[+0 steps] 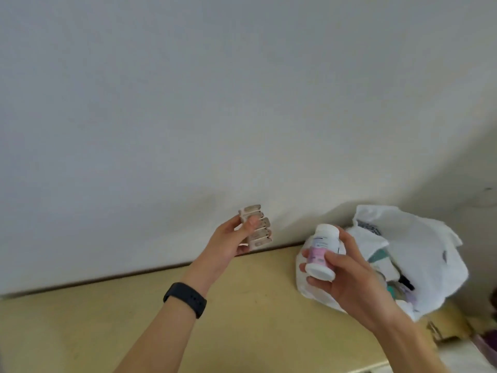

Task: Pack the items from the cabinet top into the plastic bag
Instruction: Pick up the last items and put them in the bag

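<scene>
— Holding two things at once, are you? Tell me what your left hand (228, 238) is gripping.

— Your left hand is pinching a small stack of beige, tab-like packets (255, 230), thumb across the front and the other fingers (266, 232) curling round the far side. You are lifting it clear of the tabletop (242, 319), above the back edge where the surface is meeting the wall (215, 103). A black band (185, 298) is sitting on that wrist.

— And the right?

— Your right hand (349, 281) is closing around a white bottle (322, 251) with a pink and lilac label. The bottle is tilting, its cap pointing up towards the wall and its flat base facing you. Your thumb is pressing on the side nearest you, and three fingertips are showing past the bottle's left side. It is also hanging in the air, not touching the tabletop.

— Where is the bag?

— The white plastic bag (419, 238) is slumping open near the back right corner of the tabletop, just behind and beside your right hand. Its mouth is gaping, and several things are already lying inside, teal and dark shapes among them, too blurred to name.
</scene>
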Motion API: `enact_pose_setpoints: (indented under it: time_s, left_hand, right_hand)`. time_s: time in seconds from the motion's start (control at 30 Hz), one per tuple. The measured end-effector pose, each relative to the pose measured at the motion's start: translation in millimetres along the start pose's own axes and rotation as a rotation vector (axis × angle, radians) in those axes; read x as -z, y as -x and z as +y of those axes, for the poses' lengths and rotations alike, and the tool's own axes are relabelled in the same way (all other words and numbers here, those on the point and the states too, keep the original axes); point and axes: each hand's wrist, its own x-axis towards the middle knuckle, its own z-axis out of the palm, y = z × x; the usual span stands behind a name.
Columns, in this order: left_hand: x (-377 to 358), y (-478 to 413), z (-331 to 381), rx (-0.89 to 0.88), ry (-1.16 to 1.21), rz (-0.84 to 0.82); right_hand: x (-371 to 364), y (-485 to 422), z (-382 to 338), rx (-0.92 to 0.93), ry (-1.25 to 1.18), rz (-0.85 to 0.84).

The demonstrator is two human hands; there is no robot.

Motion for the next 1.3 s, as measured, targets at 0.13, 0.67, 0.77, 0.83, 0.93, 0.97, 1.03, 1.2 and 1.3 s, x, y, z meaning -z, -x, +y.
enact_pose_setpoints:
  time_s: [0.13, 0.67, 0.77, 0.83, 0.93, 0.97, 1.03, 1.2, 1.3]
  left_hand:
    - [-95.0, -22.9, 10.2, -0.017, -0.136, -0.138]
    - [-340.2, -118.8, -57.2, -0.388, -1.678, -0.369]
    - [-338.9, -127.5, -73.7, -0.392, -1.845, -0.282]
    - [-331.6, -126.7, -70.6, -0.342, -1.953, -0.222]
    - [-317.4, -114.8, -53.7, -0.155, -2.050, -0.116]
    - [-312.1, -108.9, -45.0, -0.109, -2.056, -0.044]
    - [-297.7, -102.4, -27.1, -0.086, -2.035, 0.083]
    - [-261.6, -93.4, 1.8, -0.004, -1.382, 0.015]
    - [-262.2, -80.3, 7.7, -0.039, -0.868, 0.013]
  right_hand:
    - [74.6, 44.6, -16.1, 0.058, -0.033, 0.064]
    - [268.4, 157.0, -10.2, 0.012, -0.160, 0.251]
    - [269.0, 152.0, -10.4, 0.011, -0.158, 0.212]
    - [267.5, 148.3, -10.9, 0.006, -0.149, 0.186]
    - [262.6, 138.8, -14.7, 0.027, -0.075, 0.186]
    - [259.8, 134.5, -17.7, 0.041, -0.032, 0.204]
    - [253.7, 123.3, -25.4, 0.081, 0.079, 0.245]
    - [236.8, 82.8, -47.9, 0.184, 0.338, 0.248]
    - [232.0, 44.9, -53.6, 0.228, 0.660, 0.252]
